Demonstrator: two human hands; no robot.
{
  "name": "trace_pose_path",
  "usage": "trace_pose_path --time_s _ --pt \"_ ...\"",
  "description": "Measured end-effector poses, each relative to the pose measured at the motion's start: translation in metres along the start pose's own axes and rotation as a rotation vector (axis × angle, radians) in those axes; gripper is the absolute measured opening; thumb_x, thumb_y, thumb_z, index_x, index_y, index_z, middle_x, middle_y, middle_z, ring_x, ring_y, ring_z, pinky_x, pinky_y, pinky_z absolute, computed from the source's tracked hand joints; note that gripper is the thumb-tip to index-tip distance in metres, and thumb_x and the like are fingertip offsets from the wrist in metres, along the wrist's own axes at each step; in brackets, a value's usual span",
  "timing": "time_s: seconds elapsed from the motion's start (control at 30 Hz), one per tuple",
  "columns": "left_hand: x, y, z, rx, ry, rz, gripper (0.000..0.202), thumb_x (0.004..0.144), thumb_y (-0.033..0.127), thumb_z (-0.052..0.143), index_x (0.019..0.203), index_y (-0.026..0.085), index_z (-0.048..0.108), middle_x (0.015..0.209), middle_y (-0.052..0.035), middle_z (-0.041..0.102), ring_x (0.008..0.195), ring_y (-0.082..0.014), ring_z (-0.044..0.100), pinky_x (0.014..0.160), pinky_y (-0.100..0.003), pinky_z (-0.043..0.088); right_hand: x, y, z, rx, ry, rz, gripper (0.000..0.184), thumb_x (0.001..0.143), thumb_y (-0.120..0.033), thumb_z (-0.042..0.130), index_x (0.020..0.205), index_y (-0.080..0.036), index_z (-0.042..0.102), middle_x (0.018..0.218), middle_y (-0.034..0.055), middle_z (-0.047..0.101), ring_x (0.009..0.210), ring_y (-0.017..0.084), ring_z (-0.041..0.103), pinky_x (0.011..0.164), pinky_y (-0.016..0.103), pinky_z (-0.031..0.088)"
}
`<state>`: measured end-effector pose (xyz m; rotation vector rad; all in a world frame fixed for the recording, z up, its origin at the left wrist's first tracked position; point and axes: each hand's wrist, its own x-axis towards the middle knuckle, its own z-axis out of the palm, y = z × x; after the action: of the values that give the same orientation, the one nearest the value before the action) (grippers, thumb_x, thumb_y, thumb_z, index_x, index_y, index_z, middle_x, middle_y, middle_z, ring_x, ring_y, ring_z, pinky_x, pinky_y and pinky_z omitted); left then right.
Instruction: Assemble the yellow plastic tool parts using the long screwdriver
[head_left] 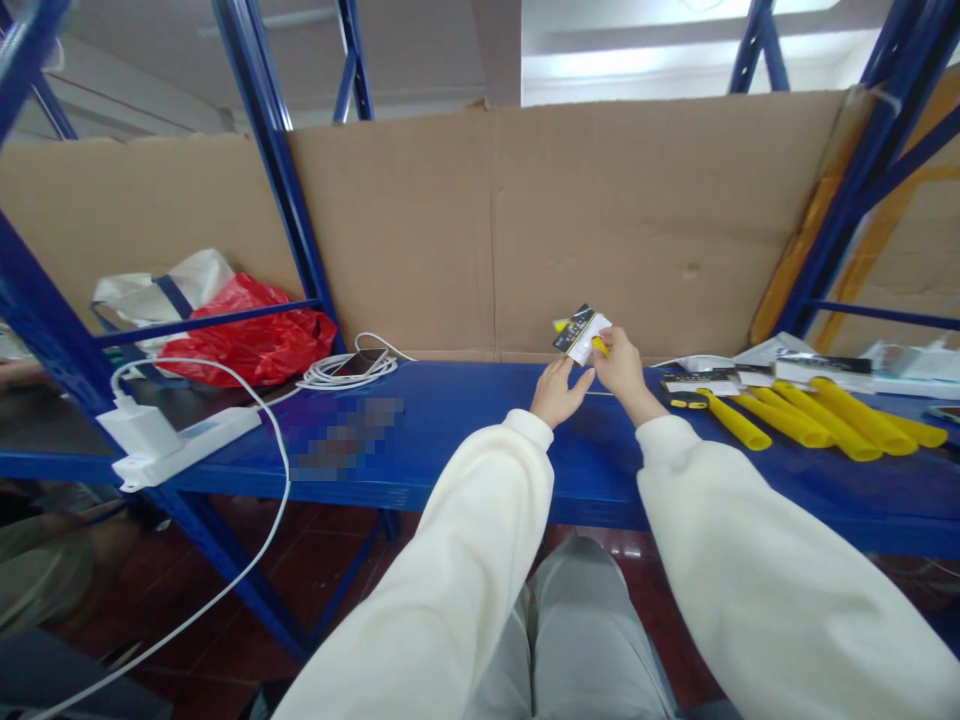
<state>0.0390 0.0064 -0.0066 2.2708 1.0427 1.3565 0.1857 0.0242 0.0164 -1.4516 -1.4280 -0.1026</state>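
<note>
My right hand (pixel 621 366) is closed around a small yellow tool with a white and black label card (pixel 581 332), held just above the blue shelf (pixel 465 420) in front of the cardboard wall. My left hand (pixel 557 392) sits right beside it, fingers curled loosely toward the card's lower edge; I cannot see whether it touches the card. Both arms wear cream sleeves.
Several yellow-handled tools (pixel 810 418) with label cards lie on the shelf to the right. A phone on a coiled white cable (pixel 352 368), a red plastic bag (pixel 251 335) and a white power strip (pixel 169 440) are at the left. Blue rack posts (pixel 281 170) stand around.
</note>
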Motion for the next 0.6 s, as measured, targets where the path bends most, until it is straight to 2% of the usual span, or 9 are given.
trace_pose_path --time_s 0.1,0.23,0.3,0.4,0.5,0.6 --pt "0.000 -0.002 -0.006 -0.093 0.023 -0.064 0.037 0.105 0.021 0.060 0.140 0.020 0.072 0.146 -0.0102 0.074 0.141 -0.0261 0.065 0.120 -0.036 0.048 -0.003 -0.005 0.020 0.178 -0.056 0.092 0.028 0.086 -0.013 0.063 0.112 -0.023 0.062 0.116 0.0146 0.078 0.112 0.030 0.074 0.102 0.046 0.057" --pt "0.001 -0.007 -0.012 -0.155 0.039 -0.264 0.030 0.106 0.020 0.058 0.127 0.018 0.079 0.127 -0.0087 0.082 0.127 -0.0248 0.074 0.109 -0.032 0.054 -0.015 0.001 0.031 0.348 -0.105 0.117 0.030 0.080 -0.013 0.071 0.106 -0.024 0.060 0.108 0.0109 0.077 0.110 0.028 0.075 0.104 0.046 0.057" --pt "0.003 -0.008 -0.013 -0.198 0.055 -0.331 0.027 0.105 0.019 0.059 0.120 0.014 0.081 0.123 -0.0105 0.083 0.123 -0.0248 0.075 0.107 -0.031 0.056 -0.021 0.002 0.029 0.399 -0.129 0.119 0.031 0.079 -0.015 0.074 0.105 -0.025 0.059 0.105 0.0084 0.077 0.109 0.027 0.075 0.105 0.046 0.057" --pt "0.006 -0.009 -0.013 -0.303 0.055 -0.394 0.029 0.104 0.016 0.058 0.121 0.011 0.081 0.126 -0.0127 0.083 0.125 -0.0253 0.075 0.109 -0.032 0.055 -0.026 -0.002 0.022 0.465 -0.184 0.164 0.037 0.077 -0.017 0.078 0.108 -0.024 0.059 0.100 0.0063 0.077 0.102 0.026 0.076 0.102 0.045 0.059" --pt "0.008 -0.010 -0.016 -0.394 0.049 -0.458 0.033 0.104 0.016 0.057 0.126 0.009 0.080 0.129 -0.0137 0.081 0.132 -0.0255 0.072 0.111 -0.033 0.054 -0.030 -0.009 0.015 0.578 -0.273 0.284 0.043 0.075 -0.012 0.079 0.113 -0.022 0.061 0.092 0.0038 0.077 0.094 0.025 0.076 0.096 0.042 0.061" --pt "0.009 -0.012 -0.019 -0.450 0.077 -0.522 0.033 0.104 0.016 0.057 0.125 0.006 0.080 0.128 -0.0154 0.081 0.130 -0.0256 0.073 0.110 -0.030 0.055 -0.033 -0.016 0.010 0.728 -0.364 0.422 0.040 0.076 -0.007 0.074 0.111 -0.023 0.064 0.083 0.0016 0.075 0.086 0.023 0.076 0.085 0.036 0.064"
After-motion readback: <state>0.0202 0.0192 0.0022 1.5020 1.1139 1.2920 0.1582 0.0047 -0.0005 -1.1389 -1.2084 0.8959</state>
